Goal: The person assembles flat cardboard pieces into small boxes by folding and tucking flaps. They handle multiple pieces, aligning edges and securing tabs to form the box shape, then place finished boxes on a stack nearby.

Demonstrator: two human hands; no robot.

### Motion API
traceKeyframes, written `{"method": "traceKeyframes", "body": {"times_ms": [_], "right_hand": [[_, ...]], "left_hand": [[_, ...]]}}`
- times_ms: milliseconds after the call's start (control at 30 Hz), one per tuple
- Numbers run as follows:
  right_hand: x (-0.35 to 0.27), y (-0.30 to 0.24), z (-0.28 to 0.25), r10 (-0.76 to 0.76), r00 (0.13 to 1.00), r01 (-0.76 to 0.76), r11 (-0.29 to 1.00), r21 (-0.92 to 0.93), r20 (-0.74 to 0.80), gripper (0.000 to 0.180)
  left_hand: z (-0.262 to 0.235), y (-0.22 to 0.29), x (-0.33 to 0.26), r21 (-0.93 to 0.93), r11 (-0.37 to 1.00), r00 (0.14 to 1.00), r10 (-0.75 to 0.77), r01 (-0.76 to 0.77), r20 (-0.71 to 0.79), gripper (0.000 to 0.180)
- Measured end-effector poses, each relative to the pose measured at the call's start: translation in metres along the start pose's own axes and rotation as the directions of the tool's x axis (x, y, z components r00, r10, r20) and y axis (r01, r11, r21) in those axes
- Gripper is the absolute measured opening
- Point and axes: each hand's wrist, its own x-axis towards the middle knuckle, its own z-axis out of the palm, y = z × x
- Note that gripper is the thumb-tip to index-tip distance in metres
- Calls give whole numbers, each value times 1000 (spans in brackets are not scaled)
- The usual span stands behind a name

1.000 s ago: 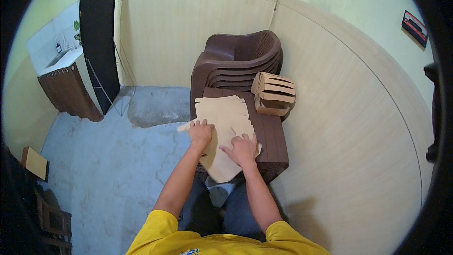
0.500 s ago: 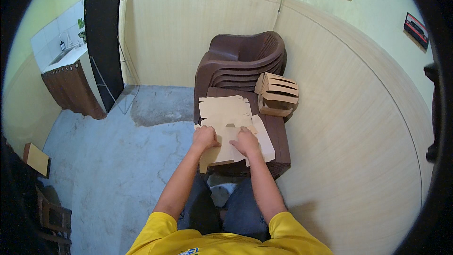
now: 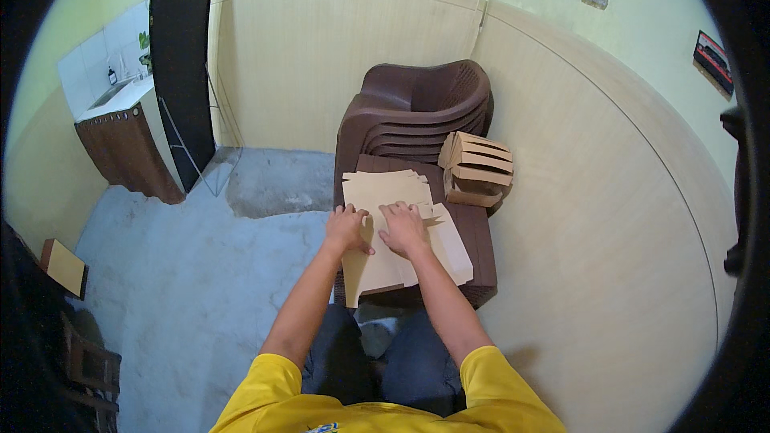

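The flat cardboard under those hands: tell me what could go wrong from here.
The near-left corner of the cardboard appears to poke past the brown surface's near edge, so it could catch or bend.

With the left hand and right hand both on it, uneven pressure might crease it in the wrong place.

The folded cardboard stack sits close by on the right and might get knocked.

On the brown slatted surface (image 3: 481, 244) we observe flat cut cardboard (image 3: 381, 265); toward its far right rest folded cardboard pieces (image 3: 481, 171).
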Motion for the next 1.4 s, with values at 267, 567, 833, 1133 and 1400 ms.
{"method": "traceKeyframes", "body": {"times_ms": [267, 567, 833, 1133, 1400], "right_hand": [[8, 20, 10, -82, 993, 73, 992, 105, 80, 42], [6, 28, 17, -117, 991, 99, 969, 227, 66, 13], [-42, -12, -15, -143, 977, 140, 990, -29, -159, 34], [-47, -36, 16, -113, 993, 115, 981, 156, -23, 56], [-37, -45, 27, -55, 998, 52, 994, 93, 32, 64]], "left_hand": [[5, -3, 4, -72, 989, 991, 124, -127, -53, 105], [28, 1, -52, 41, 961, 921, 275, -275, -275, 49], [38, 18, -62, 3, 979, 936, 194, -202, -295, 42], [60, 1, -68, -136, 980, 978, 121, -145, -169, 66], [77, 3, -75, 55, 997, 955, 75, -62, -286, 81]]}}
